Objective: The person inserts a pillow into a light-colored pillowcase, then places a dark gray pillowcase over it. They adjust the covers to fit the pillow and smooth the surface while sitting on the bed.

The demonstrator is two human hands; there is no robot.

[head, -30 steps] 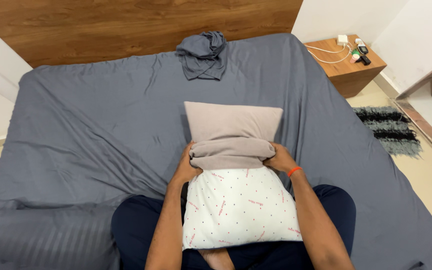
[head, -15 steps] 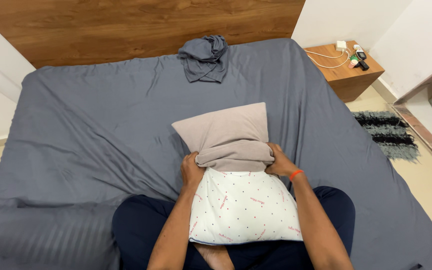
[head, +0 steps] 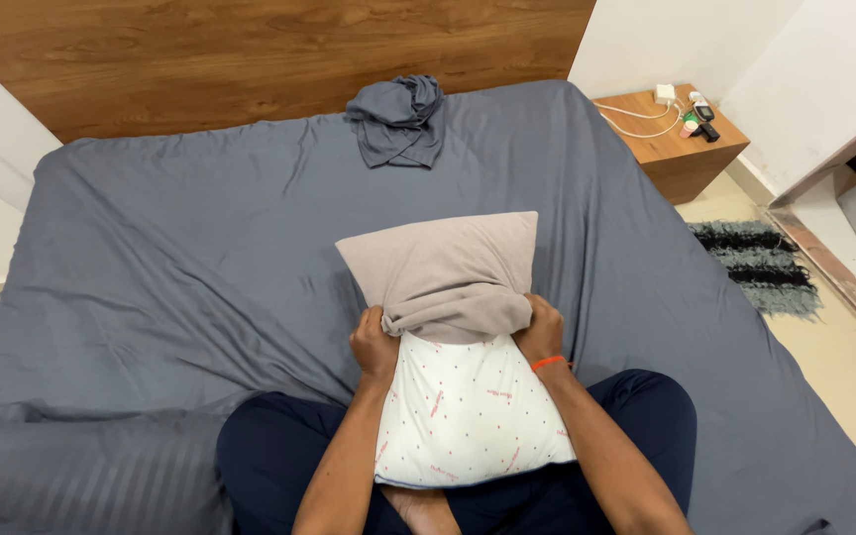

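Now, pillow: the white pillow [head: 473, 411] with small red marks stands on end in my lap, its near end by my crossed legs and its far end pointing away from me toward the headboard [head: 250, 50].
Long axis: it runs straight out from my body, lap to headboard, tilted slightly so the top leans to my left.
Cover: the taupe pillowcase [head: 443, 272] sits over the far half only; its bunched open hem lies across the pillow between my two hands.
Left hand: my left hand [head: 374, 347] is closed on the bunched hem at the pillow's left edge.
Right hand: my right hand [head: 545, 332], with the orange band at the wrist, is closed on the hem at the right edge.
Direction from grip: the bare white part lies on my side of both grips, toward my lap; the covered part lies beyond them.
Nearer hand: neither; both sit level on the hem, one on each side.
Change: against the earlier view the hem looks about where it was on the pillow, and the covered top has swung a little to my left.
Around: grey bedsheet [head: 151, 277] underneath, crumpled grey cloth [head: 398, 119] near the headboard, wooden nightstand [head: 676, 144] to my right.
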